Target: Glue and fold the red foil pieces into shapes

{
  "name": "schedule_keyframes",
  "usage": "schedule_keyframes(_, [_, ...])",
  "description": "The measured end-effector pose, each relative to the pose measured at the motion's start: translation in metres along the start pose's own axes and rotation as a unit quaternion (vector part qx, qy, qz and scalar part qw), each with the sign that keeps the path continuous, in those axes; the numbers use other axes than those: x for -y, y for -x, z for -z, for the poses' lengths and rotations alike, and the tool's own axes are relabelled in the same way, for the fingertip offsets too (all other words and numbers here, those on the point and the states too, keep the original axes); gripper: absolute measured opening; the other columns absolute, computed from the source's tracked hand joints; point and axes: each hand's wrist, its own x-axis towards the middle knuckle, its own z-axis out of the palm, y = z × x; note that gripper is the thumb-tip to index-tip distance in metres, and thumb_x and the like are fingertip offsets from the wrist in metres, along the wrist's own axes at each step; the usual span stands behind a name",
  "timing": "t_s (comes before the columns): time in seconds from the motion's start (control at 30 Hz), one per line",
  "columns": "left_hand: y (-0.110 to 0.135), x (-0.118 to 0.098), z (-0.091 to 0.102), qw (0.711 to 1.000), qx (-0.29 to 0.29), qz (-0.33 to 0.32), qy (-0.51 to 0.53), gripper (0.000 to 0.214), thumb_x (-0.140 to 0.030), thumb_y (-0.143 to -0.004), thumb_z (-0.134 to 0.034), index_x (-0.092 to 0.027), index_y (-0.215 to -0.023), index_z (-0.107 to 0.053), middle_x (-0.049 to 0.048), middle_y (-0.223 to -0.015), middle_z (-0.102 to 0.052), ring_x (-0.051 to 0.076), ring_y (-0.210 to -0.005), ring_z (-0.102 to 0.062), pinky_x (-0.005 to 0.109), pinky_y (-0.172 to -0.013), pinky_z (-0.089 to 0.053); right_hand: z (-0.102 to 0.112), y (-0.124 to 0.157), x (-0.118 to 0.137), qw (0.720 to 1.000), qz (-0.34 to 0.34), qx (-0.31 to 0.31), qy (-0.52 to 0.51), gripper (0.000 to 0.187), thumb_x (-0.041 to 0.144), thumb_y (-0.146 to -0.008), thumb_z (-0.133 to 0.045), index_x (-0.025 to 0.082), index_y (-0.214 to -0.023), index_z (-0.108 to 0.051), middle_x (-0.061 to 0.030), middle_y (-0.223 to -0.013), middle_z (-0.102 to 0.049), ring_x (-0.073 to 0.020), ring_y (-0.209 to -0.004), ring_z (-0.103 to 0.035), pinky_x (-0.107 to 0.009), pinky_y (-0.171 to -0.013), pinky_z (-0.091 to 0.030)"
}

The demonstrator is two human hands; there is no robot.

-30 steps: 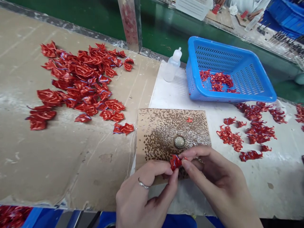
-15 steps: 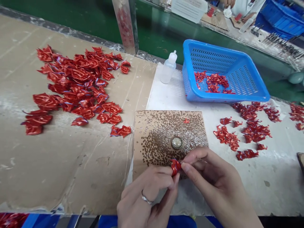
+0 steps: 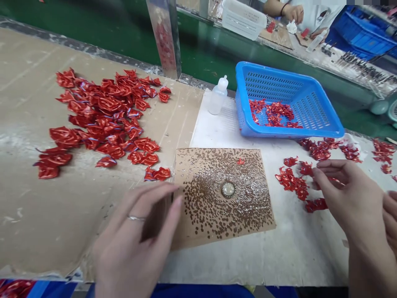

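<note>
My left hand [image 3: 136, 231] reaches out low over the cardboard with its fingers stretched and nothing in it, pointing toward a pair of red foil pieces [image 3: 157, 174] at the near edge of the large red pile [image 3: 105, 116]. My right hand [image 3: 347, 194] hovers over the small folded red pieces [image 3: 294, 182] on the white board, fingers extended and slightly apart, with a bit of red showing beneath them. Between the hands lies a brown card [image 3: 204, 215] speckled with dots, with a round glue blob [image 3: 228, 189] at its middle.
A blue slotted basket [image 3: 279, 132] holding some red pieces stands at the back right, and a small squeeze bottle [image 3: 217, 97] is beside it. A metal post [image 3: 164, 37] rises behind. Across the green belt are a white basket [image 3: 242, 16] and another person's hand [image 3: 291, 12].
Both hands were pinching one red piece together over the card. They have parted: the left moved left toward the big pile, the right moved right over the small pieces.
</note>
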Motion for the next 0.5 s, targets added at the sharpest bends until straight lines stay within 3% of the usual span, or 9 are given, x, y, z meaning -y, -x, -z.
schedule_keyframes(0.13, [-0.013, 0.025, 0.005, 0.997, -0.014, -0.014, -0.075, 0.024, -0.032, -0.106, -0.075, -0.023, -0.127, -0.08, 0.0081, -0.126, -0.081, 0.027, -0.119, -0.077, 0.043, -0.113, -0.058, -0.002, -0.009, -0.008, 0.999, 0.013, 0.025, 0.045, 0.022, 0.052, -0.092, -0.07, 0.03, -0.095, -0.07, -0.0108, -0.09, -0.083, -0.0342, -0.071, -0.077, -0.051, -0.072, -0.055])
schedule_keyframes(0.27, [-0.02, 0.039, 0.004, 0.992, 0.006, -0.042, -0.117, 0.029, -0.033, -0.107, -0.074, -0.024, -0.134, -0.079, 0.0079, -0.128, -0.08, 0.029, -0.117, -0.076, 0.043, -0.105, -0.06, 0.003, -0.003, -0.003, 0.994, 0.046, 0.018, 0.094, 0.026, 0.055, -0.095, -0.073, 0.028, -0.094, -0.075, -0.011, -0.086, -0.079, -0.0358, -0.075, -0.075, -0.054, -0.08, -0.054])
schedule_keyframes(0.37, [-0.02, 0.043, 0.004, 0.992, 0.014, -0.056, -0.116, 0.025, -0.031, -0.108, -0.072, -0.025, -0.131, -0.079, 0.0055, -0.126, -0.082, 0.026, -0.113, -0.077, 0.041, -0.101, -0.061, 0.005, 0.008, 0.002, 0.981, 0.173, 0.022, 0.091, 0.028, 0.056, -0.105, -0.068, 0.031, -0.099, -0.079, -0.0113, -0.101, -0.08, -0.0325, -0.081, -0.073, -0.05, -0.079, -0.053])
schedule_keyframes(0.43, [-0.018, 0.044, 0.005, 0.994, 0.016, -0.049, -0.099, 0.02, -0.03, -0.108, -0.072, -0.027, -0.127, -0.079, 0.0028, -0.124, -0.083, 0.024, -0.111, -0.078, 0.04, -0.102, -0.062, 0.001, 0.018, 0.004, 0.954, 0.286, 0.049, 0.076, 0.027, 0.051, -0.111, -0.063, 0.032, -0.103, -0.081, -0.0088, -0.104, -0.081, -0.031, -0.088, -0.072, -0.047, -0.08, -0.054])
schedule_keyframes(0.5, [-0.015, 0.045, 0.006, 0.996, 0.018, -0.026, -0.079, 0.018, -0.03, -0.108, -0.074, -0.029, -0.124, -0.08, -0.0002, -0.124, -0.083, 0.022, -0.112, -0.079, 0.038, -0.104, -0.062, -0.005, 0.025, 0.005, 0.929, 0.353, 0.073, 0.081, 0.028, 0.046, -0.115, -0.061, 0.029, -0.107, -0.082, -0.0087, -0.101, -0.082, -0.0313, -0.094, -0.07, -0.046, -0.083, -0.054])
